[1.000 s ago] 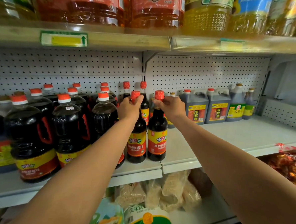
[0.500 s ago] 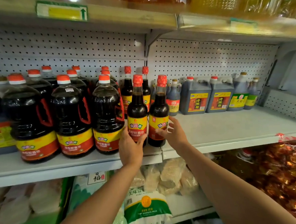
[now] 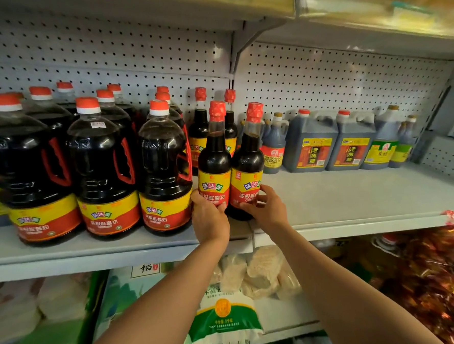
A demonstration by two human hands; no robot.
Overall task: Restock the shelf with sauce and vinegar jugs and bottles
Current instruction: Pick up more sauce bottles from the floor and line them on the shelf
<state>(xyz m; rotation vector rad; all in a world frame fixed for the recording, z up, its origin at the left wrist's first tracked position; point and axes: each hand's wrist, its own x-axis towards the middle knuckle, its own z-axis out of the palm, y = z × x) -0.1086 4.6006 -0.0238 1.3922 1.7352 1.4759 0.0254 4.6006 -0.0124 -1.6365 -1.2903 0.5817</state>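
Observation:
Two slim dark soy sauce bottles with red caps stand side by side near the front edge of the grey shelf [image 3: 355, 206]. My left hand [image 3: 208, 216] grips the base of the left bottle [image 3: 214, 162]. My right hand [image 3: 266, 208] holds the base of the right bottle [image 3: 248, 162], fingers curled round its label. Two more slim bottles [image 3: 199, 131] stand behind them. Several big soy sauce jugs [image 3: 101, 174] with red handles fill the shelf to the left.
Square vinegar jugs [image 3: 310, 142] and smaller bottles [image 3: 273, 145] line the back wall on the right, with bare shelf in front of them. An upper shelf [image 3: 370, 11] overhangs. Below lie rice bags [image 3: 224, 318], noodle packs and red-wrapped goods [image 3: 439, 278].
Both hands slid down from the bottle caps to the bases. The two bottles now sit closer together, and the view has moved nearer and lower.

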